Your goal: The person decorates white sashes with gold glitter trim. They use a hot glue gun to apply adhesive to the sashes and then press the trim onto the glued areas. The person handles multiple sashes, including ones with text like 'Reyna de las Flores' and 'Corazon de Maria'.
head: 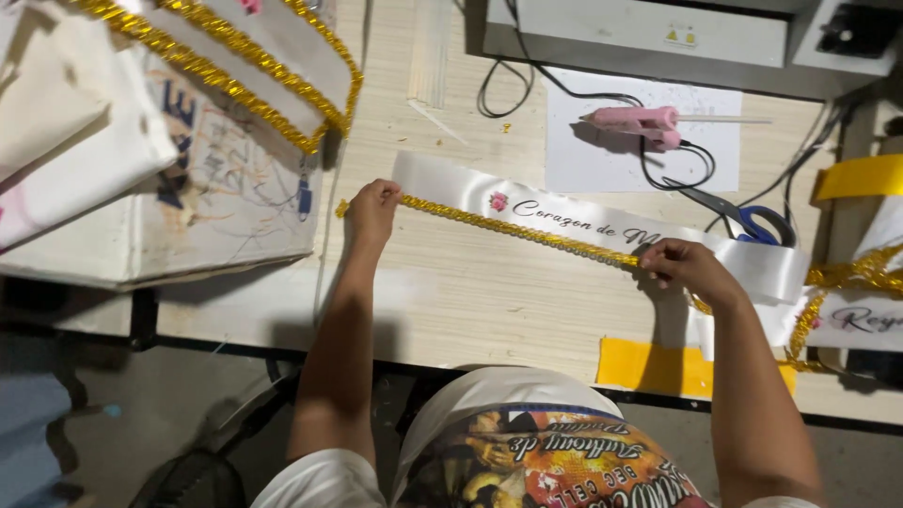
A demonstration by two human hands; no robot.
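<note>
Head view: gold trim (513,229) stretched between hands, left (373,209), right (685,267).

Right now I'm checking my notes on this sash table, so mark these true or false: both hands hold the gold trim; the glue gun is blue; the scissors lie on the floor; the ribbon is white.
1. Both hands, left hand and right hand, hold the gold trim: true.
2. The glue gun is blue: false, it is pink.
3. The scissors lie on the floor: false, they lie on the table.
4. The ribbon is white: true.
</note>
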